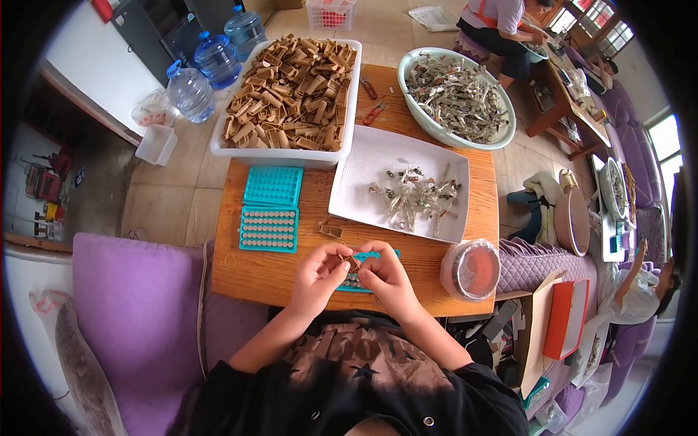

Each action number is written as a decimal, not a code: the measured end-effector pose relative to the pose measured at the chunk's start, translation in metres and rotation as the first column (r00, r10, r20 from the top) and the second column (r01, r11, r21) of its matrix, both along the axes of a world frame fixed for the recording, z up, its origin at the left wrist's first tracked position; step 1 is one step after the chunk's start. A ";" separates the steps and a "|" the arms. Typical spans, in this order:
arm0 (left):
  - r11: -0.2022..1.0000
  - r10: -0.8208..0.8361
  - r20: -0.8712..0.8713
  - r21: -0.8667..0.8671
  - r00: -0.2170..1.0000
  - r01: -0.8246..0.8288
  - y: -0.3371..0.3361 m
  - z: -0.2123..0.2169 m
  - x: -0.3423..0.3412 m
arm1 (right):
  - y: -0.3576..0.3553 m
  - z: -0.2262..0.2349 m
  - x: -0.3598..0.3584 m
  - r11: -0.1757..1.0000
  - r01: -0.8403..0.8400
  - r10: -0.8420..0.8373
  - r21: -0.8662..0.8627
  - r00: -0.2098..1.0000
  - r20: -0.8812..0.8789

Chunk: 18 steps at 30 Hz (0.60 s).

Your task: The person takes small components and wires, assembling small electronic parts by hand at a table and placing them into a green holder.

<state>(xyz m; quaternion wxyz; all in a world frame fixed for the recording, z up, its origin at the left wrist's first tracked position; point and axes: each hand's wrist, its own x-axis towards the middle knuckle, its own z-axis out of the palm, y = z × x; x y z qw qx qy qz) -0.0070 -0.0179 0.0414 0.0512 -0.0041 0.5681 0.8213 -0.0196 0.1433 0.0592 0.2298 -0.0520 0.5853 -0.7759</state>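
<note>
Close to my body, at the table's front edge, my left hand [318,276] and my right hand [389,280] meet, fingertips pinched on a small brown plastic holder [352,262]. Partly covered by them is a teal tray [385,253] with small round silvery pieces in it. Just beyond my left hand lies another brown holder [330,229]. To the left, a second teal tray [268,229] carries rows of silvery discs, with a further teal tray [273,186] behind it. A shallow white cardboard tray [350,178] ahead holds clear strips with small metal parts.
A white bin [280,155] heaped with brown holders stands far left on the wooden table [240,276]. Far right is a pale green basin [404,91] full of clear-strip parts. Red-handled pliers [374,113] lie between. A plastic-lined tub [470,270] sits right. Another person [502,22] works beyond.
</note>
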 end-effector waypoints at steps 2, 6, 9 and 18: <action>0.996 -0.027 -0.006 0.084 1.000 0.027 0.001 0.001 -0.001 | -0.002 -0.010 0.000 0.978 0.057 -0.024 -0.201 0.986 0.162; 0.996 -0.019 0.027 0.091 0.999 0.017 0.000 -0.001 -0.001 | -0.004 -0.019 0.002 0.955 0.061 0.001 -0.289 0.977 0.212; 0.995 0.004 0.044 0.097 0.999 -0.009 -0.001 -0.009 -0.001 | -0.006 -0.015 0.004 0.973 0.043 -0.001 -0.225 0.983 0.186; 0.989 0.144 0.083 0.013 0.986 -0.145 -0.025 -0.018 -0.013 | 0.007 -0.040 -0.017 0.764 0.203 0.106 0.613 0.897 -0.429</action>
